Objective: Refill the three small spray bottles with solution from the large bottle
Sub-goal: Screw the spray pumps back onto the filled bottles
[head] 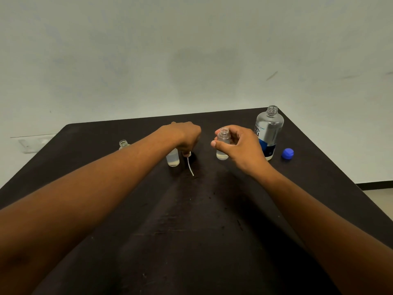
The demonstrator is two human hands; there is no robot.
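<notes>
On table (pixel 212 231): three small bottles (pixel 222 145).

far-left bottle (pixel 124 144) half hidden, label (pixel 258 131) partly covered

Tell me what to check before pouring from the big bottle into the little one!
1. Big bottle cap off: ok, blue cap lies beside it.
2. Little bottle open on top: ok.
3. Right hand grips that little bottle: ok.
4. Left hand free to lift the big bottle: not ok, it holds a sprayer top with its tube.
5. Big bottle holds enough liquid: cannot tell.
</notes>
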